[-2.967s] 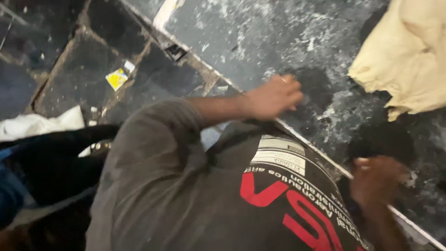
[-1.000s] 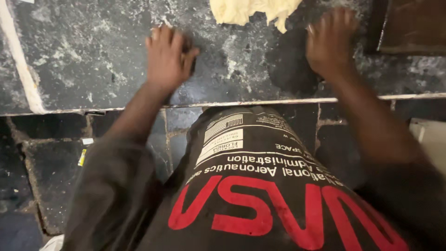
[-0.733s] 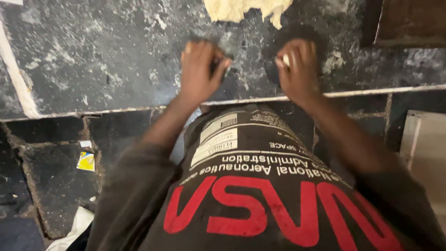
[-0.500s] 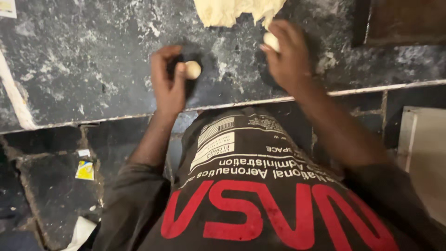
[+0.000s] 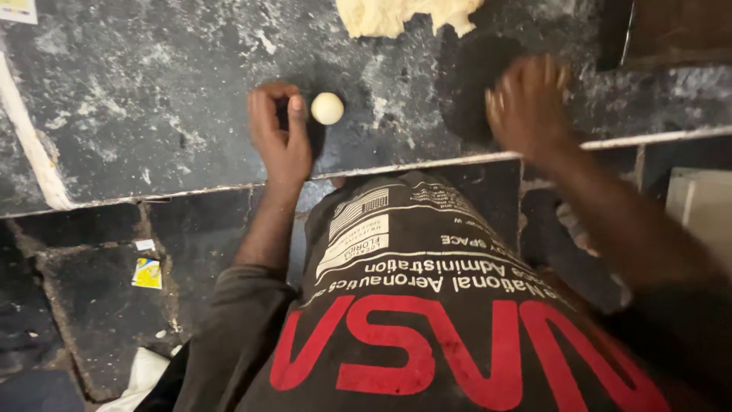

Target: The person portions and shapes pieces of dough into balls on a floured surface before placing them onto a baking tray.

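Observation:
A small round ball of pale dough (image 5: 327,108) lies on the dark, flour-dusted counter (image 5: 152,114). My left hand (image 5: 280,131) rests on the counter just left of it, fingers curled, thumb and fingertips close to the ball. My right hand (image 5: 528,103) is blurred, palm down on the counter near its front edge; anything under it is hidden. A large lump of pale dough (image 5: 404,15) sits at the far edge of the counter, above and between my hands.
A white strip edges the counter front (image 5: 427,162). A dark wooden board (image 5: 671,30) lies at the far right. Below, dark floor tiles hold a small yellow wrapper (image 5: 147,272) and white paper (image 5: 141,374). A pale box (image 5: 698,217) stands at right.
Both hands were pressed flat on the counter, then came together and parted. A small dough ball now lies beside my left hand, and my right hand has moved right and back toward the counter's front edge.

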